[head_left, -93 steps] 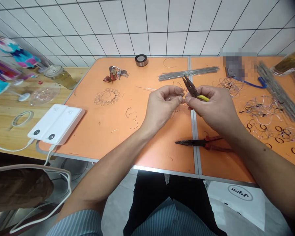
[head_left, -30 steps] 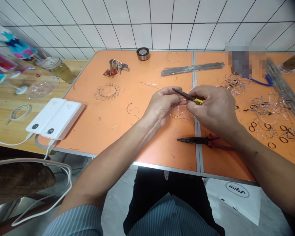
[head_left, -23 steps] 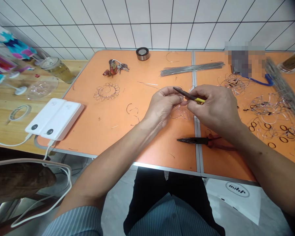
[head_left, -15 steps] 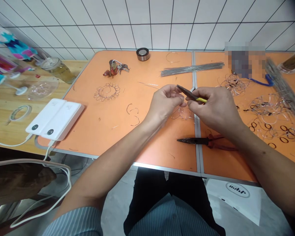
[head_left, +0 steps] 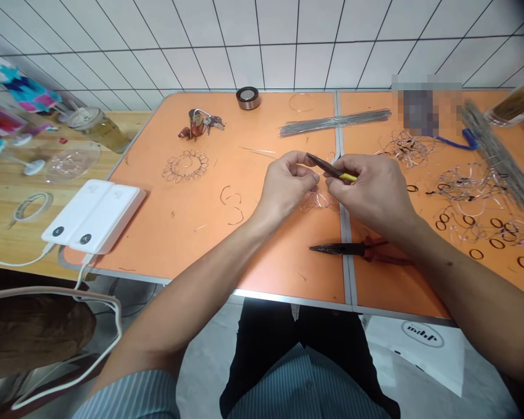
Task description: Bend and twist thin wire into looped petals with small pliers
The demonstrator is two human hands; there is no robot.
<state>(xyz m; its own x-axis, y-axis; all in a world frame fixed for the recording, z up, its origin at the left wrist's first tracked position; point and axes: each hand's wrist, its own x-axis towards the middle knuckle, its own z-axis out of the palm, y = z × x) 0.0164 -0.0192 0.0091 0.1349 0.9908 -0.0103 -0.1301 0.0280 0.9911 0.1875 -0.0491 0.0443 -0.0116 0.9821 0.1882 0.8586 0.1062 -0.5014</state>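
Surface: orange table [head_left: 192, 244] below a white tile wall [head_left: 262, 46]
Left hand [head_left: 286, 183]: raised, fingers curled into a pinch — anything held is too thin to tell
Right hand [head_left: 369, 192]: closed around yellow-handled pliers [head_left: 332, 167], tips angled far-left, just above the left fingers
Wire: tangled loops [head_left: 318, 201] on the table, just beneath both hands
Nearby: red-handled pliers [head_left: 353, 249] lie near — steel rods [head_left: 334, 123] lie far

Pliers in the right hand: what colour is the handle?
Yellow handle on the pliers, best in the head view.
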